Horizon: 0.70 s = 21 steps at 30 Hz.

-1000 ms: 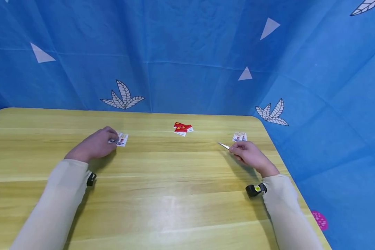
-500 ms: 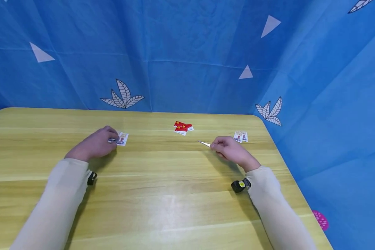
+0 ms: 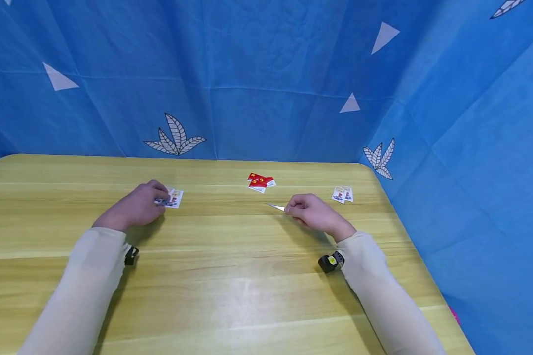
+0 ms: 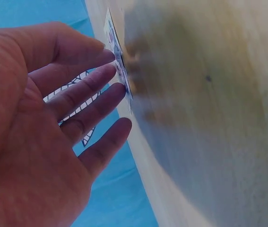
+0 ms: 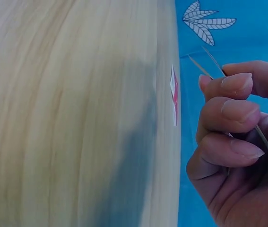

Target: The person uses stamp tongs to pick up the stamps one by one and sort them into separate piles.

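The right hand point(image 3: 313, 212) grips the tweezers point(image 3: 277, 207), tips slightly apart above the bench point(image 3: 248, 246), while the left hand point(image 3: 142, 202), fingers fairly straight, touches the printed slips point(image 3: 175, 198) at the left with its fingertips. The red slips point(image 3: 258, 183) lie overlapping near the bench's far edge, between those and the pale slips point(image 3: 339, 194) at the right. All look light, thin and easily creased, so a gentle pinch at a free corner should suit them; the tweezers seem slim but springy.
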Tool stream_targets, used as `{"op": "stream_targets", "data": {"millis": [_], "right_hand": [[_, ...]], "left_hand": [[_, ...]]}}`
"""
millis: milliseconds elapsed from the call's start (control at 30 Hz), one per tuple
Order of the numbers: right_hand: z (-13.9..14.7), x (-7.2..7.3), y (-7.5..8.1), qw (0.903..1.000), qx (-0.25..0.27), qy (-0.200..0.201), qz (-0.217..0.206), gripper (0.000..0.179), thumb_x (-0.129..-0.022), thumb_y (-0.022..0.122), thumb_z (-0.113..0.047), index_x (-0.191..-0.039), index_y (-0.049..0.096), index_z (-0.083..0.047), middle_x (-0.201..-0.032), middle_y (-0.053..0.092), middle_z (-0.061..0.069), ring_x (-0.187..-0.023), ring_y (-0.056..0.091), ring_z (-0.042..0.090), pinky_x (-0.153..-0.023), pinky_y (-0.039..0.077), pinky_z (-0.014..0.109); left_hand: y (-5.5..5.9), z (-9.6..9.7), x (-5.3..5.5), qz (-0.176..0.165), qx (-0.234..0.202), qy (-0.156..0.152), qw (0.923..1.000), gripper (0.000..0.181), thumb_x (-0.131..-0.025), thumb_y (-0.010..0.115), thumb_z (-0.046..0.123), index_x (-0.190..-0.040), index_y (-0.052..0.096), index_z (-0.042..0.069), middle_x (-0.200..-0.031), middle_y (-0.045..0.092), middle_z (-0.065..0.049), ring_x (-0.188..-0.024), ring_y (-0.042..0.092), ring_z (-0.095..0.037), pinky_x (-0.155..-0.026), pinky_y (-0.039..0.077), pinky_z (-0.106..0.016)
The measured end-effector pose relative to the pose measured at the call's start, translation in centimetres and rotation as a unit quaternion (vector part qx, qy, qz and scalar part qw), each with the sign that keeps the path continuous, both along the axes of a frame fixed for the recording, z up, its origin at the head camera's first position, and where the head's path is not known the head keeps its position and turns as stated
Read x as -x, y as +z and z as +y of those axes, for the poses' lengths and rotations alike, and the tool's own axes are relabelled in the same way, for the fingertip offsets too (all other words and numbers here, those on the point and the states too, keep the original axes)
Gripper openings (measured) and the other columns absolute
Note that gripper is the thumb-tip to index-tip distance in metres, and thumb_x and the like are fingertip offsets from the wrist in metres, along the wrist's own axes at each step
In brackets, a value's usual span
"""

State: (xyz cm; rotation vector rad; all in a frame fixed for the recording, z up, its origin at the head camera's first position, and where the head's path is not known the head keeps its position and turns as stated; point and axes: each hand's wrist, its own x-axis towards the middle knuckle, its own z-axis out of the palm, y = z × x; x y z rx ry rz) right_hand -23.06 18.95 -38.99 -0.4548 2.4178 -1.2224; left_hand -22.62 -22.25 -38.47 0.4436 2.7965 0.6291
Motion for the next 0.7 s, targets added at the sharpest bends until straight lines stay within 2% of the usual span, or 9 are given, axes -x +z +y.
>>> {"op": "stream_targets", "data": {"millis": [333,700], "right_hand": [[-1.5,0.3,0.1,0.9998,0.008,0.018,-0.004,0.022,-0.101,0.052,-0.015,-0.102,0.065,0.003,-0.06,0.048,0.003,-0.045,0.04,0.014,-0.047,0.036,0.026],[-2.6,0.3,0.0,0.9996,0.007,0.028,-0.007,0.023,-0.102,0.051,-0.015,-0.103,0.064,0.004,-0.059,0.048,0.003,-0.045,0.039,0.015,-0.047,0.036,0.027]], "left_hand": [[0.0,-0.2,0.0,0.007,-0.006,-0.002,1.0,0.038,-0.091,0.057,0.002,-0.125,0.058,-0.015,-0.131,0.044,-0.031,-0.116,0.045,-0.048,-0.099,0.038,-0.061],[0.0,0.0,-0.1,-0.001,0.001,0.011,0.9999,0.038,-0.09,0.054,-0.001,-0.126,0.057,-0.013,-0.134,0.043,-0.03,-0.118,0.044,-0.048,-0.101,0.037,-0.061]]}}
